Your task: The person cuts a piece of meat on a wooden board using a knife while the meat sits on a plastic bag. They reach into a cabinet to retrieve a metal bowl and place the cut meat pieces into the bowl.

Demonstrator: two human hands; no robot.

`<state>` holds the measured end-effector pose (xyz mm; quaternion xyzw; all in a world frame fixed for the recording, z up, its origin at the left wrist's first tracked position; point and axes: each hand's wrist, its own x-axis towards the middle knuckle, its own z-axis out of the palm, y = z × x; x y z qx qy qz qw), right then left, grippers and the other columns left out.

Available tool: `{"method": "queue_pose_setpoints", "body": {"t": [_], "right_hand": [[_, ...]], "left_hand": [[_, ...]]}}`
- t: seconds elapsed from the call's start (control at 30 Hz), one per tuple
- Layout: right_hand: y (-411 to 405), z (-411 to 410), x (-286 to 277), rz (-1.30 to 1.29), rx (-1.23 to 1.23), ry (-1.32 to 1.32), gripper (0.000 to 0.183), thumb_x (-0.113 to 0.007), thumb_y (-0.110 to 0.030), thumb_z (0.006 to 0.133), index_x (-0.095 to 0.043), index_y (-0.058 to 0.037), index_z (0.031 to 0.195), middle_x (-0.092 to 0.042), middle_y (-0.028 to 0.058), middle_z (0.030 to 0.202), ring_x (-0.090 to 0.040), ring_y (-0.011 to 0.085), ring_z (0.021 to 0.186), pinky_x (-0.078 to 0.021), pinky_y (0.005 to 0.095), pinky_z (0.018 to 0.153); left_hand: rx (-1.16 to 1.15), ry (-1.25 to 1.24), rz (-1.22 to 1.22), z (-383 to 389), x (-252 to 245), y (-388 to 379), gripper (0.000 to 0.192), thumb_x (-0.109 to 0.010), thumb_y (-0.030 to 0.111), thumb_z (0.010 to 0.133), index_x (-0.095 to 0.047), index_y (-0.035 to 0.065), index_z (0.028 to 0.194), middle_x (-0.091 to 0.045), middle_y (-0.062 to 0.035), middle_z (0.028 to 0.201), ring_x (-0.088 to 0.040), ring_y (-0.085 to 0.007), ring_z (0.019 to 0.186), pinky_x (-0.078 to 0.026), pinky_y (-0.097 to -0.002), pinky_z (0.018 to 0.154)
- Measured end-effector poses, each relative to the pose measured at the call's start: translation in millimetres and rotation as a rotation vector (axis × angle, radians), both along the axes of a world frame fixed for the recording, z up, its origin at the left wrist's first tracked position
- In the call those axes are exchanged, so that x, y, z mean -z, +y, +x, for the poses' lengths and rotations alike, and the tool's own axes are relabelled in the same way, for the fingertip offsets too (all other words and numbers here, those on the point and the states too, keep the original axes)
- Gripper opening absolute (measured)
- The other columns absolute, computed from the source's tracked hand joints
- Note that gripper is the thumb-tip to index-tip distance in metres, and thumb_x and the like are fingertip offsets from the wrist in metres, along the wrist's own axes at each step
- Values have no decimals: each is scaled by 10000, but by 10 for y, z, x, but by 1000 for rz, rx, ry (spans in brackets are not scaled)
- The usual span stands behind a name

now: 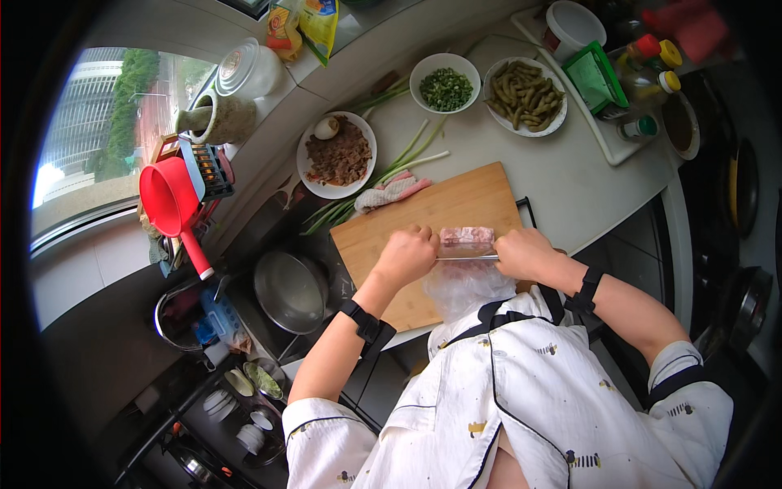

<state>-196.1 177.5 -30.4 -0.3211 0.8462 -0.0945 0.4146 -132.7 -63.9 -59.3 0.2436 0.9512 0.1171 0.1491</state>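
A block of pinkish, frozen-looking meat (467, 236) lies on the wooden cutting board (427, 214), between my hands. Directly on my side of it a knife blade (467, 258) runs crosswise over a clear plastic bag (467, 284), part of which lies under the blade. My right hand (526, 252) grips the knife at its handle end; the handle is mostly hidden by the fingers. My left hand (408, 252) is closed at the other end of the blade, and its fingertips are hidden, so whether it pinches the blade or the bag is unclear.
Beyond the board lie a folded cloth (391, 192), green onions (406, 160), a plate of cooked minced meat (339, 156), a bowl of chopped green onion (446, 88) and a plate of green pods (526, 98). A metal basin (291, 293) sits in the sink at left; bottles (650, 91) stand at right.
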Motion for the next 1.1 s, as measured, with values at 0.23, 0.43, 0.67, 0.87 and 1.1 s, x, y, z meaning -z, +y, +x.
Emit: {"method": "queue_pose_setpoints", "body": {"t": [0.23,0.43,0.67,0.87,1.1], "right_hand": [[-147,-20,-64,64,-16,-20,203,-602,-155,714,-705,6,781,-679,210,771,-680,361,722,-545,437,671],[-240,11,-77,99,-23,-20,206,-596,-155,710,-706,9,772,-680,215,774,-684,357,710,-547,439,653],[-340,16,-97,134,4,-23,205,-594,-154,723,-703,15,762,-676,223,769,-681,366,709,-546,441,652],[-412,31,-110,171,35,-52,206,-589,-149,727,-707,14,773,-678,223,779,-684,362,714,-548,436,659],[-483,91,-177,188,57,-38,210,-589,-149,727,-710,12,788,-684,216,796,-689,359,730,-551,436,671]], "left_hand": [[96,30,59,-3,192,-125,212,-688,225,681,-573,60,750,-556,-58,721,-599,-232,694,-504,-359,540],[88,118,143,6,283,-214,153,-644,168,655,-556,65,725,-548,-60,709,-594,-225,672,-497,-345,516],[145,125,208,-79,378,-312,128,-620,151,657,-543,63,709,-539,-60,693,-591,-221,662,-489,-341,500],[170,140,244,-132,429,-375,121,-611,145,657,-525,68,691,-527,-57,681,-581,-217,649,-482,-342,496],[184,169,258,-97,499,-413,117,-607,145,659,-525,70,691,-527,-54,680,-580,-220,651,-485,-338,511]]}}
